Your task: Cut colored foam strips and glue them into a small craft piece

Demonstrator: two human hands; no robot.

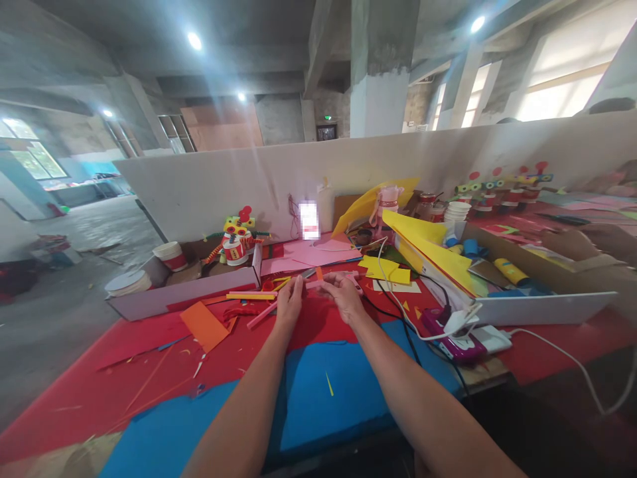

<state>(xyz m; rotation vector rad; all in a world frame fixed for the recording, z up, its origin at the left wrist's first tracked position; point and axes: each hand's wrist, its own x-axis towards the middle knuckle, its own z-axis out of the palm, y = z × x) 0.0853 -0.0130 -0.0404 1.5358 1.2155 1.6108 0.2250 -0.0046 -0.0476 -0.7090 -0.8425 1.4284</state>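
My left hand [290,300] is closed in a pinch above the red table sheet; what its fingertips hold is hidden. My right hand [345,297] pinches a small pink paper strip [313,285] that reaches across the gap between the hands. A small orange paper piece [319,273] stands up at the strip. Just behind the left fingertips shows a grey blade-like piece [309,273]. Yellow and pink paper strips [251,296] lie left of my left hand. A pink tool [354,281], partly covered, lies behind my right hand.
Orange paper [204,325] and blue sheets [338,385] lie on the red covering [70,405]. A box [189,292] at left bears a paper-cup figure [235,242]. At right are a purple power strip [460,342], white cables and a box of coloured rolls [552,309].
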